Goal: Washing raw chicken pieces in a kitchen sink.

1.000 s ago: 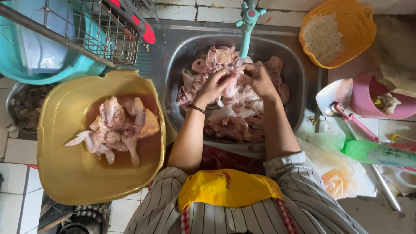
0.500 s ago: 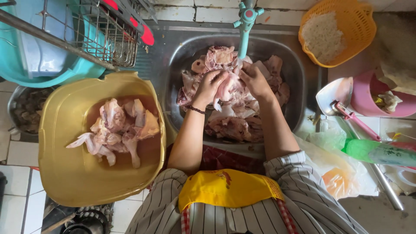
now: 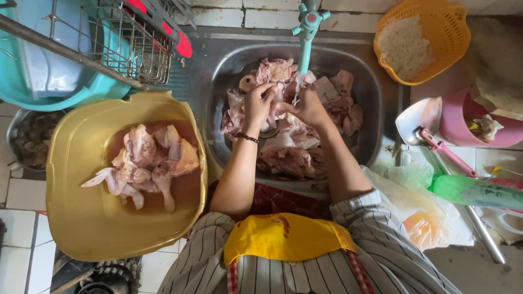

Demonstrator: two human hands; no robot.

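Both hands are over a steel sink (image 3: 220,73) filled with several raw chicken pieces (image 3: 289,158). My left hand (image 3: 257,106) and my right hand (image 3: 308,106) together grip one chicken piece (image 3: 280,103) under a teal faucet (image 3: 306,38), where water runs onto it. A dark bracelet sits on my left wrist. To the left, a yellow basin (image 3: 81,218) holds several more chicken pieces (image 3: 144,163) in a little water.
A wire dish rack (image 3: 120,43) and a teal tub (image 3: 49,95) are at the upper left. An orange basket with white shreds (image 3: 419,38), a pink pot (image 3: 463,122), a pink-handled scoop (image 3: 422,122), plastic bags (image 3: 425,212) and a green bottle (image 3: 474,190) crowd the right counter.
Both hands have shifted slightly and turned the chicken piece under the faucet. The rest of the scene is unchanged.
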